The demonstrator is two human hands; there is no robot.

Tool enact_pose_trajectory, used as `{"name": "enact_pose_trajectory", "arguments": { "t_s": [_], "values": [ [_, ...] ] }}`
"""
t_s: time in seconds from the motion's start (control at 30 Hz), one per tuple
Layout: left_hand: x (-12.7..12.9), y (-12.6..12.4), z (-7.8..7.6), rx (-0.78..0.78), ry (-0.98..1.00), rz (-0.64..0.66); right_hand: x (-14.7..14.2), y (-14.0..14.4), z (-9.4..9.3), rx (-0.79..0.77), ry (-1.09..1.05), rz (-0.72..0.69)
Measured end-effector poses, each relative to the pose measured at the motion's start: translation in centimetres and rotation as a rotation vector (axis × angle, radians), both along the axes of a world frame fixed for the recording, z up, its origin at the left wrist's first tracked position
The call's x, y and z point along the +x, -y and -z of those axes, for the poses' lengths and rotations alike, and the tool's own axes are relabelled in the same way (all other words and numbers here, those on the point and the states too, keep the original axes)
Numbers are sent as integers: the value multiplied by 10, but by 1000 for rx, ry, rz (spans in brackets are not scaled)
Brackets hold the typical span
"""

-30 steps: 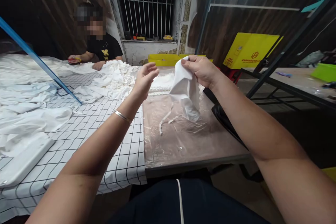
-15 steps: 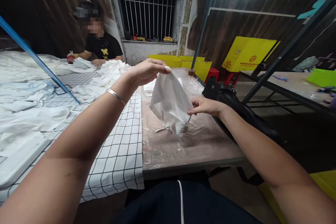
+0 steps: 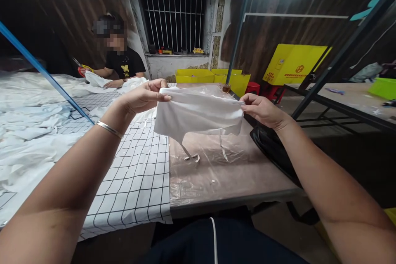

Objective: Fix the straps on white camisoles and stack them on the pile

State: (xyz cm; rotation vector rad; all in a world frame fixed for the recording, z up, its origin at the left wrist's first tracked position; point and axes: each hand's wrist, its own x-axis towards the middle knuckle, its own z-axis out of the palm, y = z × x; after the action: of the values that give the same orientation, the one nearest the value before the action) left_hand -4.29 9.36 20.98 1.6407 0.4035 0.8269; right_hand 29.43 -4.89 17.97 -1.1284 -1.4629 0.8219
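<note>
The left hand (image 3: pixel 140 97) pinches one upper corner of a white cloth piece (image 3: pixel 198 115) and the right hand (image 3: pixel 262 109) pinches the other, stretching it flat between them above the plastic-covered table (image 3: pixel 222 169). Thin strips, perhaps ties, dangle below the grip. Left of it lies a checked cloth (image 3: pixel 136 173); beyond, a seated person (image 3: pixel 123 62).
</note>
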Motion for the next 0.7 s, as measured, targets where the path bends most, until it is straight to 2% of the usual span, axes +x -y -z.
{"name": "enact_pose_trajectory", "arguments": {
  "t_s": [0.07,0.13,0.27,0.37,0.47,0.53,0.6,0.7],
  "values": [
    [1,2,0,14,61,70,-5,2,-6,100,-15,39],
    [4,3,1,34,144,125,-10,6,-11,163,-125,27],
    [6,1,8,69,211,88,-15,18,-20,184,-212,-14],
    [2,0,10,95,152,81,-11,22,-30,67,-37,-47],
    [-6,1,3,154,89,88,-3,23,-40,-154,319,-74],
    [-11,4,-5,205,-48,97,4,25,-46,-170,451,-53],
    [-15,6,-15,291,-309,106,9,28,-51,-70,426,-20],
    [-21,8,-28,518,-664,58,15,30,-59,-58,483,9]
  ]
}}
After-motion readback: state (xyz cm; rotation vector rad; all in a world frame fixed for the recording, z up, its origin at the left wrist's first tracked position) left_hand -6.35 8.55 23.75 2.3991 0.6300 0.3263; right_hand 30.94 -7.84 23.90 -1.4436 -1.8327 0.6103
